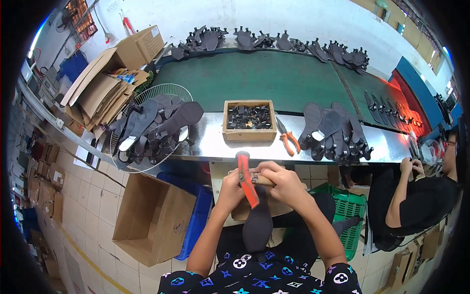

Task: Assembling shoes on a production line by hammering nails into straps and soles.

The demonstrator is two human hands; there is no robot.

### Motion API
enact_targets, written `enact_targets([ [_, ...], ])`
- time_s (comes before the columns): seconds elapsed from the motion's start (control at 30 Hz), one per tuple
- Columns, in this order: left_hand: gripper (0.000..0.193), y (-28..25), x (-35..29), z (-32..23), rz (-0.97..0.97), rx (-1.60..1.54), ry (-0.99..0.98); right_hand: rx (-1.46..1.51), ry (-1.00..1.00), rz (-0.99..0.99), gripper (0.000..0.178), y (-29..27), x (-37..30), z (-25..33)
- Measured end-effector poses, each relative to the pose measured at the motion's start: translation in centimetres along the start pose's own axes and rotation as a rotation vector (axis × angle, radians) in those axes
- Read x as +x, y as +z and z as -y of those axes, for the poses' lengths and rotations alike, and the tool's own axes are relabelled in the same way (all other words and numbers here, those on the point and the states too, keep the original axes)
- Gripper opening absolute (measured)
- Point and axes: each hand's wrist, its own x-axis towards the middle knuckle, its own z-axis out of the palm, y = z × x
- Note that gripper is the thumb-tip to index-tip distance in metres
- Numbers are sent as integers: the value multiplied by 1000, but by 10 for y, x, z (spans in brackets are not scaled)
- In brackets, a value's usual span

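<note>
Hammer (248, 188) in hand, the seated person worked low in front of the body, just off the near edge of the metal table (208, 137). The right hand (286, 185) had its fingers wrapped around the wooden handle, while the red head slanted across the space between the two hands. The left hand (230, 191) was bent inward beside that head with its fingers partly curled; the hammer hid the fingertips, so I could not tell how far apart they were or whether they gripped anything. A dark sole (257, 228) stretched from beneath the hammer toward the person's lap, its upper end covered by the tool and the hands. Part of a light-brown surface (281, 208) showed beside it.

On the table, straight ahead of the hands, stood a wooden tray (248, 136) filled with small dark parts (247, 117). Pliers (284, 137) with orange handles lay just to the right of it, and beyond them was a pile of dark soles (333, 130). To the left, a wire basket (169, 85) held a heap of similar pieces (164, 122). Behind everything ran a green belt (245, 78). Below the table, a cardboard box (156, 220) leaned near a blue crate (199, 215) on the left, and a green crate (350, 215) stood on the right, near a co-worker (423, 203) in dark clothes
</note>
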Motion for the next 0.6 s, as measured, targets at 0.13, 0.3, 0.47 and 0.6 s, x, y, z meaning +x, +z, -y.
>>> enact_targets([
  [0.13,37,-1,5,-3,47,-32,-34,-59,21,11,26,-4,-2,6],
  [0.3,30,-5,12,3,112,-230,-40,396,297,-173,35,-13,-27,39],
  [0.47,31,-8,13,3,194,-333,-111,64,65,-144,53,-32,-55,70],
  [0.6,31,-8,13,2,189,-285,-86,96,69,-193,56,-13,-56,66],
])
